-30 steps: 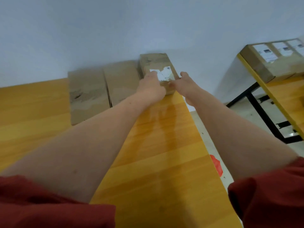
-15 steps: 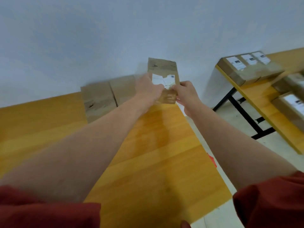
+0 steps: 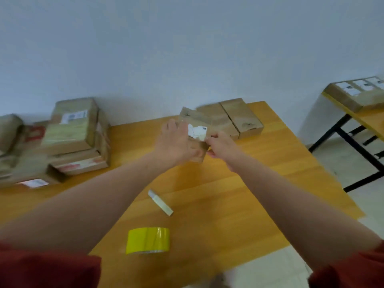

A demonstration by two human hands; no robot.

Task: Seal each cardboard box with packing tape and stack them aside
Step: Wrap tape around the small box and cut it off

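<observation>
The box (image 3: 195,119) I hold is matt brown cardboard with a white paper label (image 3: 197,132); the table (image 3: 239,204) is smooth, lightly shiny wood; the tape roll (image 3: 148,240) is glossy yellow plastic; my sleeves (image 3: 47,269) are red cloth.

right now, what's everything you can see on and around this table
held box: one, brown with a white label, between both hands over the table's far part
far boxes: two, brown, side by side at the wall, table's far right
stacked boxes: several (blurred), brown, labelled, table's far left
tape roll: one, yellow, near edge
small tool: one, whitish, mid-table, kind unclear
table: one, orange-yellow wood
side table: one, same wood, black legs, right
labelled boxes: a few, brown, on the side table
left hand: grips the held box
right hand: pinches its near corner
sleeves: two, red, bottom corners
</observation>
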